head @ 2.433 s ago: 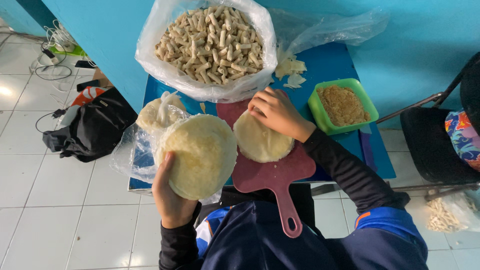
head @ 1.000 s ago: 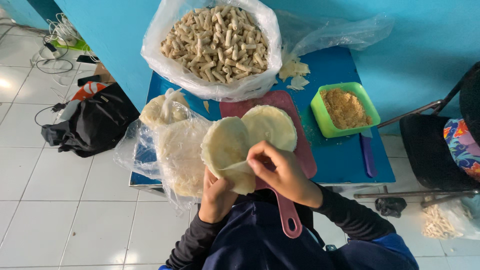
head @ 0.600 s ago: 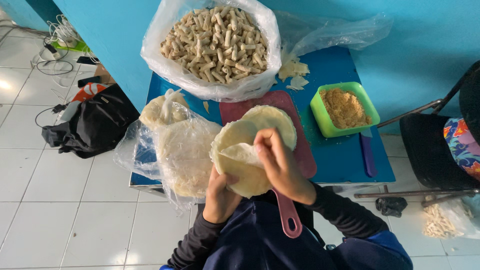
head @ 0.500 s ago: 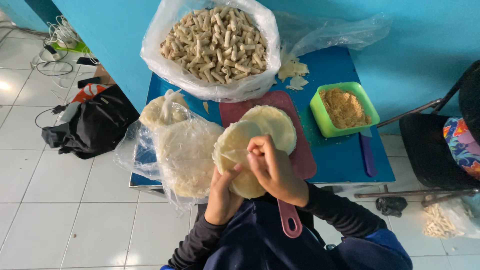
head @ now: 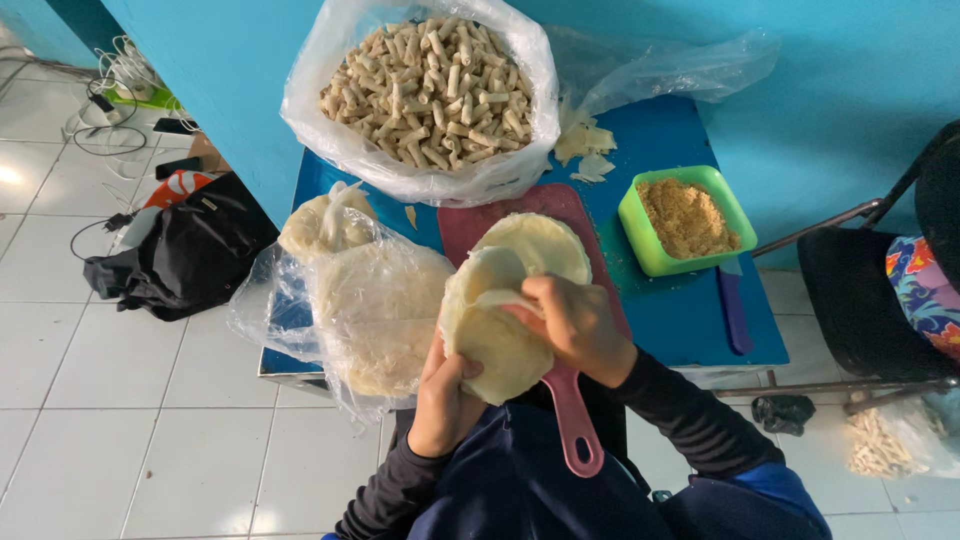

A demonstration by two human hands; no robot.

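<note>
Blue table (head: 690, 330) is bearing a red board (head: 470, 222); just below it the left hand (head: 445, 395) is gripping pale wrappers (head: 490, 345); the right hand (head: 575, 325) is pinching one edge; peeling slowly should avoid tearing.

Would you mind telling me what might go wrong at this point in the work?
The right hand is peeling a thin sheet off the stack of wrappers that the left hand props up; pulled unevenly, the sheet may tear. The stack is held off the cutting board, above the lap, so it might slip from the left hand.
</note>
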